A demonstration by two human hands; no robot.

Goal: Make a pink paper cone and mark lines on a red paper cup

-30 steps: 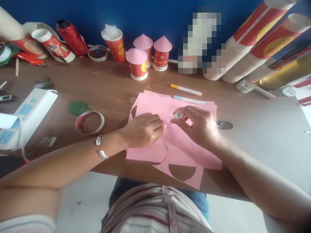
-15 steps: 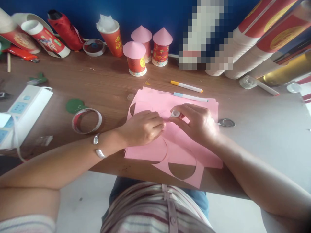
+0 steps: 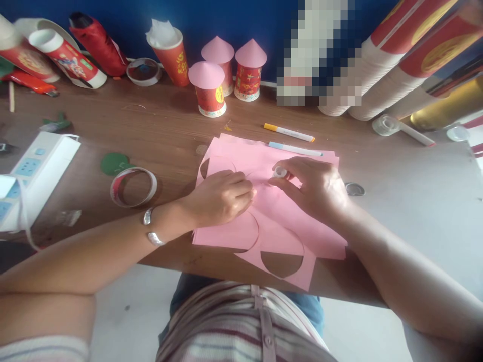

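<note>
Between the thumb and fingers of my right hand [image 3: 315,183] is a small white roll [image 3: 279,172], which looks like tape. My left hand [image 3: 226,196] is closed in a pinch just left of it; whatever its fingertips hold is hidden. Both hands are over a stack of pink paper sheets [image 3: 245,148]. Round outlines show in the top sheets, and a pink offcut with a round hole [image 3: 305,274] hangs over the table's front edge. A blue-and-white marker [image 3: 292,149] lies on the paper's far edge, and a yellow-and-white marker [image 3: 289,132] lies beyond it.
Several red paper cups with pink cone tops [image 3: 207,78] stand at the back. A wide tape roll [image 3: 151,193] and a power strip [image 3: 49,166] lie left. Right are a grey ring-shaped handle [image 3: 354,189], clear tape [image 3: 385,124] and tall cup stacks [image 3: 377,65].
My right hand has shifted slightly right with the small white roll, widening the gap to my left hand. My left hand stays nearly in place.
</note>
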